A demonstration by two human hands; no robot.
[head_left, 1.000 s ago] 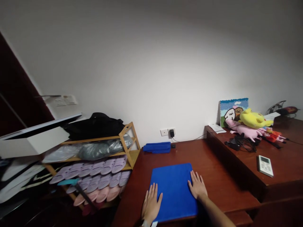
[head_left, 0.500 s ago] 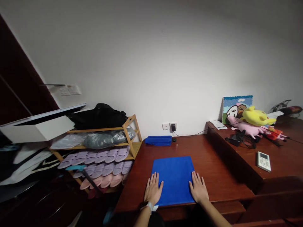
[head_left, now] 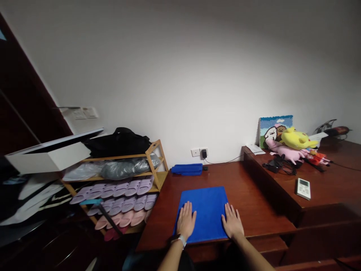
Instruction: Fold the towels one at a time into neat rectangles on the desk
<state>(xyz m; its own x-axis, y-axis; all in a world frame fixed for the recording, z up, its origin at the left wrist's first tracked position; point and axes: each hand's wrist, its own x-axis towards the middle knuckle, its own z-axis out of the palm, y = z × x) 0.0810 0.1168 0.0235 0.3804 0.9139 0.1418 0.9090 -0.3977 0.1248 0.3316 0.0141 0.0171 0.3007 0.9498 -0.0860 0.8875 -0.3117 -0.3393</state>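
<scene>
A blue cloth [head_left: 205, 214] lies flat near the front edge of the reddish-brown table [head_left: 158, 222]. My left hand [head_left: 186, 221] rests palm down over its left edge, fingers extended forward and nothing gripped. On the other side, my right hand [head_left: 232, 221] lies flat across the cloth's right edge, its fingers spread and holding nothing. Further back, near the wall, sits a folded blue cloth [head_left: 187, 169].
A shoe rack [head_left: 159, 177] with slippers and a black bag [head_left: 120, 143] stands at left, beside a white box [head_left: 64, 154]. On the raised surface at right are plush toys [head_left: 297, 139], a white remote [head_left: 303, 188] and a dog picture [head_left: 275, 128]. A plug [head_left: 204, 153] is in the wall.
My left hand has moved inward, further onto the cloth's left side. My right hand stays at the right edge. The camera view has shifted slightly.
</scene>
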